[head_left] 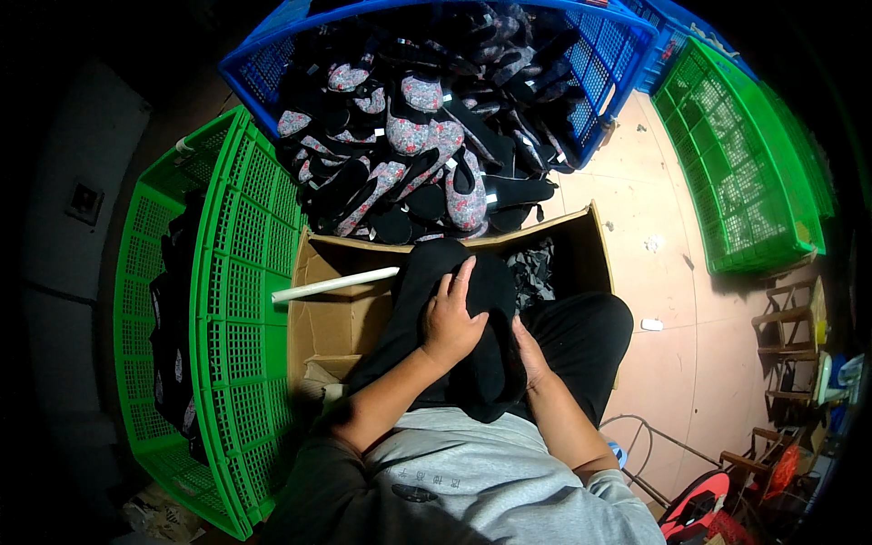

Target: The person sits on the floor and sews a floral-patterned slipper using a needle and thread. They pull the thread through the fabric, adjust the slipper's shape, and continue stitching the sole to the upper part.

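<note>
A black cloth shoe piece (459, 272) lies over my lap, above a cardboard box (331, 322). My left hand (451, 318) presses flat on top of it, fingers spread toward its far end. My right hand (529, 352) grips its right edge from below, mostly hidden behind the black fabric. Just beyond, a blue crate (618, 54) is heaped with black and floral-patterned cloth shoes (413, 136).
A green crate (232, 272) with dark shoes inside stands on my left. A white tube (334, 284) lies across the box's edge. More green crates (740, 163) are stacked at the right. Wooden stools (790, 331) and a red reel (695, 504) sit on the tiled floor.
</note>
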### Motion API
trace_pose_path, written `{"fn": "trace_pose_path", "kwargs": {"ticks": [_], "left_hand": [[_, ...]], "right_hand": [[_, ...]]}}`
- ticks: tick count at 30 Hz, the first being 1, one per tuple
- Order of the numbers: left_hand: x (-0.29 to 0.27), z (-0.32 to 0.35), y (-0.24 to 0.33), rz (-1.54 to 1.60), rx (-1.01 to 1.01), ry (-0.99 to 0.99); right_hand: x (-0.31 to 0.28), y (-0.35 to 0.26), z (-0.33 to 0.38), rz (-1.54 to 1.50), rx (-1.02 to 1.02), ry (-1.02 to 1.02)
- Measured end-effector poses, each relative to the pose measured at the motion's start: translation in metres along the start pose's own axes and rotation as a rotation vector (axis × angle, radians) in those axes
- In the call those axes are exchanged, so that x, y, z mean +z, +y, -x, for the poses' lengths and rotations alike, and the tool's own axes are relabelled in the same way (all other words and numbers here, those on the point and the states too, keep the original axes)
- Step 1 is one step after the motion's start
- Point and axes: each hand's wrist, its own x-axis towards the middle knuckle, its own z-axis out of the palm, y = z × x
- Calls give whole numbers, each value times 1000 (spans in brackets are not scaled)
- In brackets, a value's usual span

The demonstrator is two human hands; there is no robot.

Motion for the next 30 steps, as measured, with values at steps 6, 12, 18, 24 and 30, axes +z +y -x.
{"fn": "trace_pose_path", "kwargs": {"ticks": [6,12,18,24,30], "left_hand": [[-2,1,3,4,-7,-9],[-1,1,2,2,-9,-9],[0,1,3,-16,7,9],[-4,-2,9,-28,-56,-102],[1,10,6,803,-338,-217]], "right_hand": [[-5,4,-3,-22,0,-12],[-1,1,0,-22,9,-17],[-4,1,-2,33,-2,17],[0,-3,3,146,-58,62],[-5,-3,4,61,-198,64]]}}
